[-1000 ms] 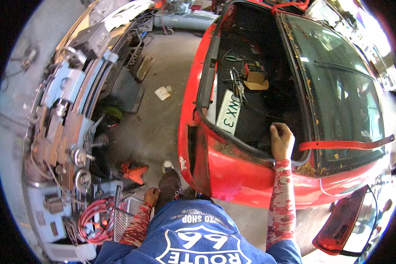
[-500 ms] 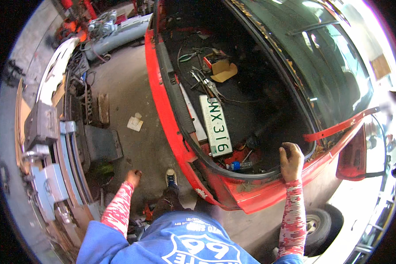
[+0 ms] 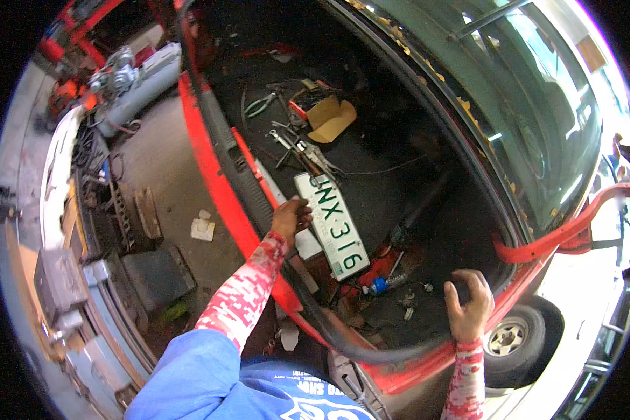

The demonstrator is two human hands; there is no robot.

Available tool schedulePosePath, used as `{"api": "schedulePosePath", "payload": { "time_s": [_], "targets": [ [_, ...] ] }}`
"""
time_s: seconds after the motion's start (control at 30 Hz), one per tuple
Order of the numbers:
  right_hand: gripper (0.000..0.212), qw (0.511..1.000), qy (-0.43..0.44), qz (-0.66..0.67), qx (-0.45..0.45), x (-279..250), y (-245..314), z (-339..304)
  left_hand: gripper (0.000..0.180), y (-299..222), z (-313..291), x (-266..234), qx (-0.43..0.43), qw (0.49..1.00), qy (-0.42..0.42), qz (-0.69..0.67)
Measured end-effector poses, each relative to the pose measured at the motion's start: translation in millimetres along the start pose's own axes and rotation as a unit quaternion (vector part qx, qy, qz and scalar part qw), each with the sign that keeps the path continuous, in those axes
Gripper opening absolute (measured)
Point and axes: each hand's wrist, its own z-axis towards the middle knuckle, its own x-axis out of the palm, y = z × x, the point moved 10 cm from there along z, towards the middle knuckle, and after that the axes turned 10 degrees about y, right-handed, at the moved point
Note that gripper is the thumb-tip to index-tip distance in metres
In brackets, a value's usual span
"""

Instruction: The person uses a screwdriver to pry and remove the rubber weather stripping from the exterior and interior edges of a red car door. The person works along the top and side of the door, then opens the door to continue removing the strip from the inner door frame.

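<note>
Leaning over an open red car trunk (image 3: 210, 150) filling the middle of the frame. Left hand (image 3: 289, 218) closing its grip around a black rubber seal (image 3: 308, 308) at the trunk's near edge, just left of centre, fingers curled on it. Right hand (image 3: 470, 308) reaching in at lower right, grip wrapped over the same seal where it is curving along the rim; fingers bent, knuckles facing up. Seal hanging loose between both hands, sagging in an arc across the lower middle. Lying just right of the left hand, a white licence plate (image 3: 332, 225), tilted, on the dark trunk floor. Scattered above it, toward upper centre, pliers and wrenches (image 3: 294, 143) beside a piece of cardboard (image 3: 331, 119). Resting below the plate, a small bottle (image 3: 385, 283) near red parts. Showing at lower right, a wheel (image 3: 514, 339). Standing along the left of the frame, stacked car panels (image 3: 63, 280) on a concrete floor (image 3: 161, 182).
</note>
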Motion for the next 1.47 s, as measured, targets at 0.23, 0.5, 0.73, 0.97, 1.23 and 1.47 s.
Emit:
{"api": "schedulePosePath", "payload": {
  "time_s": [0.23, 0.5, 0.73, 0.97, 1.23, 1.47],
  "targets": [
    [0.015, 0.998, -0.037, 0.007, 0.045, -3, -5, 13, 0.022, 19, 202, 74, -0.13, 0.989, 0.071, 0.009],
    [0.021, 0.99, 0.018, -0.039, 0.136, 6, -6, 29, 0.032, -5, 319, 122, 0.257, 0.845, 0.057, 0.466],
    [0.031, 0.984, 0.037, -0.046, 0.166, 9, -11, 37, 0.04, 44, 427, 84, 0.013, 0.999, -0.014, 0.042],
    [0.034, 0.981, 0.035, -0.043, 0.188, 9, -12, 35, 0.036, 29, 404, 103, -0.017, 1.0, 0.023, 0.01],
    [0.032, 0.985, 0.051, -0.044, 0.162, 10, -15, 36, 0.019, 38, 380, 119, -0.049, 0.994, 0.101, -0.013],
    [0.031, 0.983, 0.056, -0.05, 0.165, 9, -17, 30, 0.016, 84, 395, 116, -0.062, 0.994, 0.086, -0.017]
  ]
}}
